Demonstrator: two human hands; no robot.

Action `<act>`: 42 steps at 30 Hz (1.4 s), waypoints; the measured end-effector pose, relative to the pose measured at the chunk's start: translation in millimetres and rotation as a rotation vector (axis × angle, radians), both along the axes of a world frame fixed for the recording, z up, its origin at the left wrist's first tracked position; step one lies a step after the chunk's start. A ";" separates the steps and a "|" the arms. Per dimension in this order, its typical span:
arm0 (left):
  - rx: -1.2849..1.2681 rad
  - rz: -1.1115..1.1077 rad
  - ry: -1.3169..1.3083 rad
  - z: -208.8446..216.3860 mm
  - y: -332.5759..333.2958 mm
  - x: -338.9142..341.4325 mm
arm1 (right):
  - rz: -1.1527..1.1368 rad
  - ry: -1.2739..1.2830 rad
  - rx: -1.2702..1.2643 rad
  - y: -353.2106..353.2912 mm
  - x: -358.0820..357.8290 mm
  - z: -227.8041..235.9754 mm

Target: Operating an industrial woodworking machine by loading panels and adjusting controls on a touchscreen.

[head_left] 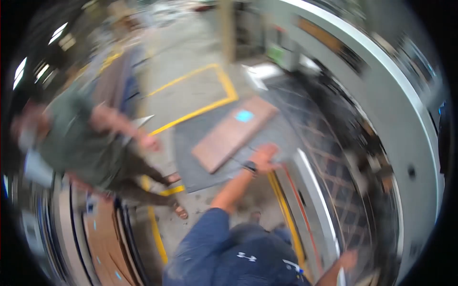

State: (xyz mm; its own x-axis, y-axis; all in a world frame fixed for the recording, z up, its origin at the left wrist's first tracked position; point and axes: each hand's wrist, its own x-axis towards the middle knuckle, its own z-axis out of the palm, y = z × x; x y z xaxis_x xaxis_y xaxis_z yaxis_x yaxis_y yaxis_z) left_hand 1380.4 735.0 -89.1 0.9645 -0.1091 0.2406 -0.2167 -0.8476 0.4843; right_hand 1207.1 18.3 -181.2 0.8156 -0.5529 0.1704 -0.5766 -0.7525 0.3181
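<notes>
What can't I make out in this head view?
All in the head view:
Left hand: motion blur smears the fingers; contact with the grey surface is unclear.
Right hand: blur hides its grip.
Brown board: blur hides whether its blue patch is a label or light.
Co-worker's hand: blur hides whether it holds anything.

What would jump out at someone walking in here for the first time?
Probably the brown board with its bright blue patch, mid-picture over a grey surface, the person's left hand beside it. Then the large pale machine along the right, and a co-worker in green at left.
</notes>
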 end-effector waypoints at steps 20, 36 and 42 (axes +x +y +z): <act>-0.045 -0.126 0.087 62.3 -427.2 141.1 | 0.346 -0.277 0.431 -8.5 280.0 103.2; 0.199 -0.134 0.110 64.1 -170.1 74.4 | 0.600 0.119 0.581 9.1 353.6 187.0; 0.339 -0.008 -0.009 70.3 -121.9 59.0 | 0.377 -0.128 0.229 112.2 184.3 123.9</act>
State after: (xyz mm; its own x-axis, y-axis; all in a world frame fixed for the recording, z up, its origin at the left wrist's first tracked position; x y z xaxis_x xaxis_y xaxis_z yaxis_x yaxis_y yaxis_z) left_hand 1439.4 613.1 -18.7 0.9614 -0.1914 0.1975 -0.2265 -0.9584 0.1735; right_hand 1391.5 130.6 -57.3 0.9475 -0.2564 0.1910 -0.2726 -0.9600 0.0636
